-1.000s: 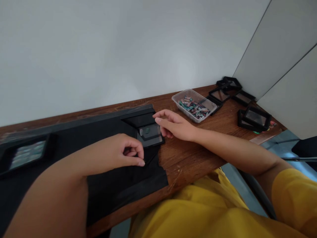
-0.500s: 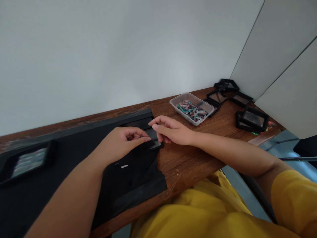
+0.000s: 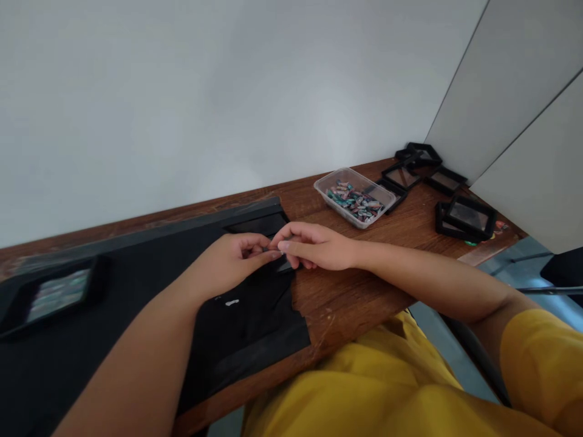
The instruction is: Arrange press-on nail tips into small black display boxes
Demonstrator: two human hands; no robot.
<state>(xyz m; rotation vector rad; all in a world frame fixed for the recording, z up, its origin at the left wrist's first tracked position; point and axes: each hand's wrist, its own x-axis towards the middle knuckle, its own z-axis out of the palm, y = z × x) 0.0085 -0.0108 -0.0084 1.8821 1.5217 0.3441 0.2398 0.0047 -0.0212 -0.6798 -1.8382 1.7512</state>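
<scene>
My left hand (image 3: 232,261) and my right hand (image 3: 316,244) meet fingertip to fingertip above the right end of a black mat (image 3: 246,340). Both are closed in a pinch, and whatever sits between the fingertips is too small and covered to name. Under them lies a black frame (image 3: 248,226) with a dark, glassy pane, mostly hidden by the hands. Just nearer to me, a small white scrap (image 3: 232,303) rests on the mat.
A clear plastic tub (image 3: 355,197) of small multicoloured pieces stands right of the hands, against several black frames (image 3: 469,216) in the far right corner. At left lies a black frame with a patterned pane (image 3: 59,294). A white wall (image 3: 182,109) rises behind the wooden table (image 3: 337,303).
My right hand has come slightly down and left, and its fingertips now touch those of my left hand; before, a gap lay between them. The frame is more covered.
</scene>
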